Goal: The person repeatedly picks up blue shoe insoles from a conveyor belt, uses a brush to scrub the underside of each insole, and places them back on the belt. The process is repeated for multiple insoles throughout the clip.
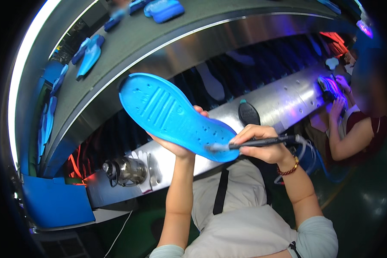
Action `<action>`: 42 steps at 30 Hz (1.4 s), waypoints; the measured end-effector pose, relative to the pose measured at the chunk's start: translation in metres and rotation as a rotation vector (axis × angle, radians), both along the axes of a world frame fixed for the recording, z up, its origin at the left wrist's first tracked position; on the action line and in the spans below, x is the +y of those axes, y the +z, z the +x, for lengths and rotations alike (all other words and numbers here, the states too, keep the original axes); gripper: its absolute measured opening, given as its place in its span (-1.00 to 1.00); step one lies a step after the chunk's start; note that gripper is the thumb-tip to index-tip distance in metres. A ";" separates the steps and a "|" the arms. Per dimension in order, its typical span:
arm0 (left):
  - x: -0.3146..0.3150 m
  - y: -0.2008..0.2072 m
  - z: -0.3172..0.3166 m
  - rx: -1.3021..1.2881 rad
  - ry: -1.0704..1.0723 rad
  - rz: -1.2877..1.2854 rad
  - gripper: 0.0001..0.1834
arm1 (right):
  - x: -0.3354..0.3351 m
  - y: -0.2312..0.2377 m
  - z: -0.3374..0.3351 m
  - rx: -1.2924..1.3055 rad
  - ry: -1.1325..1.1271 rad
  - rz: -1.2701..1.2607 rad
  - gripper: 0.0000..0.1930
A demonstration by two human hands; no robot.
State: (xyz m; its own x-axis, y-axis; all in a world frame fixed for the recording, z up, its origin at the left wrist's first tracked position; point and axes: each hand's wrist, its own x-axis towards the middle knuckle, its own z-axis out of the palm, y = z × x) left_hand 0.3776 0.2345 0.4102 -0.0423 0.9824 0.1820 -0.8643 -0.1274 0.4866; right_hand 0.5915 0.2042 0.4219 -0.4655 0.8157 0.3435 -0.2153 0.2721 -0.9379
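Observation:
A bright blue shoe sole (167, 114) lies tilted across my left hand (174, 147). My palm and thumb support it from below, and some fingertips curl over its far edge. The inside of the sole faces up, with raised ribs at the far left end and small holes at the near right end. My right hand (262, 148) grips a black-handled brush (268, 141) much like a pen. Its bristles touch the sole's near right end. A clear tube (305, 150) runs from the back of the handle.
Below the sole runs a shiny metal bench (284, 101), holding a dark oval piece (248, 112) and a metal jug (131, 170). Beyond, a curved green conveyor belt (129, 53) carries several blue shoe parts (90, 56). At right, another person (352, 124) works under purple light.

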 end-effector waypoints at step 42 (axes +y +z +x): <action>-0.002 0.005 -0.011 0.156 -0.026 0.075 0.14 | -0.008 -0.002 0.015 -0.118 0.205 0.109 -0.75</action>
